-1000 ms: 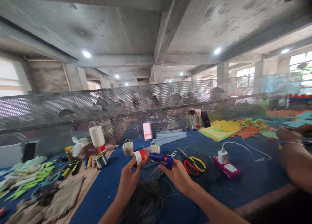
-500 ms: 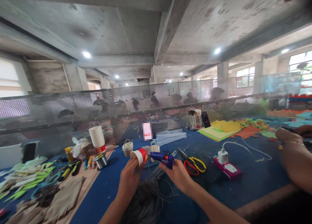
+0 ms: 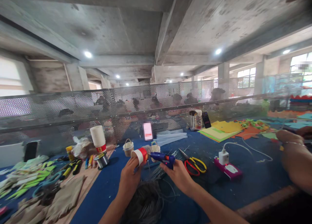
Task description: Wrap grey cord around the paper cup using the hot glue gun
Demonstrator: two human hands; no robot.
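Observation:
My left hand is closed round a small paper cup with a red band, held on its side with the white bottom facing me. My right hand grips a blue glue gun whose nozzle touches the cup's side. Both hands are raised a little above the blue table cover. A heap of grey wire or fibre lies just below my wrists.
Yellow and red scissors lie right of my hands, then a white charger on a pink power strip. A stack of paper cups, small bucket-shaped cups, tools and green paper cut-outs lie left. Another person's arm rests at right. A perforated metal screen runs along the far edge.
The cup and glue gun have risen slightly and the cup has turned a little in my left hand; the view has shifted a touch.

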